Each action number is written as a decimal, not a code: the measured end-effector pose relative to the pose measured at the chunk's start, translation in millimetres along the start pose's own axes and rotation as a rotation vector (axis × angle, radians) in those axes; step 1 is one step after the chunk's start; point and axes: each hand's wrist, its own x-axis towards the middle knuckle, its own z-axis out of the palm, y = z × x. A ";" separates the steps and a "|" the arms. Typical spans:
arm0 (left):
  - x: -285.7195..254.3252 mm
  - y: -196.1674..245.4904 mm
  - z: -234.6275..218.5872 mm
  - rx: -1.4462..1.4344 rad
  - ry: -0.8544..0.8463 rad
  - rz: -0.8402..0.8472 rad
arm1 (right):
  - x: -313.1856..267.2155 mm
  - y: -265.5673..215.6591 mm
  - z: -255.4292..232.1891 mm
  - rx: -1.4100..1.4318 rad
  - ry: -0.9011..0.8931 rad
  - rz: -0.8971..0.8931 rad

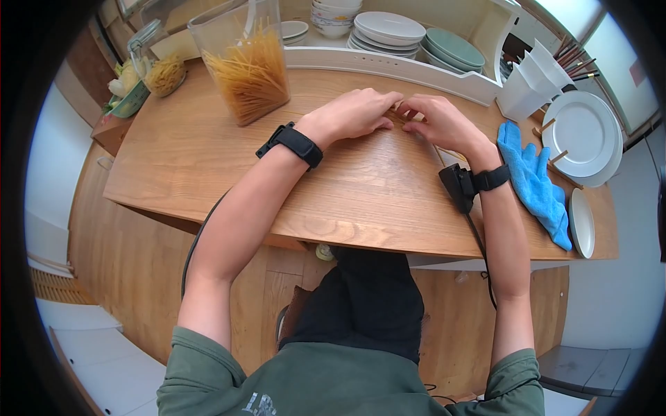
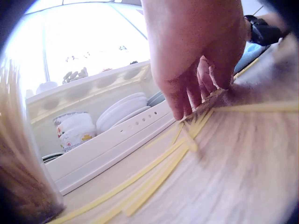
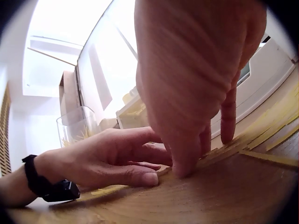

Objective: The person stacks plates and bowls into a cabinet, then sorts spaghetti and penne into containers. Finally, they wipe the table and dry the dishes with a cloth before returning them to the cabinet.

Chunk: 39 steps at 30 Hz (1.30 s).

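Thin yellow strands of dry spaghetti point(image 2: 159, 180) lie fanned out on the wooden table point(image 1: 333, 201). My left hand point(image 1: 355, 113) and right hand point(image 1: 446, 123) meet over them near the table's back, fingertips close together. In the right wrist view the left hand point(image 3: 110, 156) has its thumb and bent fingers around part of the strands at the tabletop. The right hand point(image 3: 196, 84) reaches down beside it, its thumb and fingers pinching across the bundle of spaghetti point(image 3: 261, 133). Its grip is partly hidden behind the palm.
A clear container point(image 1: 246, 83) of spaghetti stands at the left, with a glass jar point(image 1: 166, 73) beyond it. Behind is a white shelf point(image 1: 388, 66) with bowls point(image 1: 335, 17) and plates point(image 1: 388, 29). At the right lie a blue glove point(image 1: 534, 184), racked plates point(image 1: 579, 135) and a white dish point(image 1: 581, 223).
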 end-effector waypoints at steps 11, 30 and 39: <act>2.4 -9.4 15.1 0.288 0.178 0.152 | -3.6 4.4 -4.5 -0.050 0.005 0.121; 9.3 9.3 24.0 0.702 0.310 0.236 | -0.1 6.6 3.9 -0.063 0.078 0.119; 11.4 8.3 24.5 0.685 0.315 0.234 | -0.3 6.2 6.5 -0.044 0.106 0.180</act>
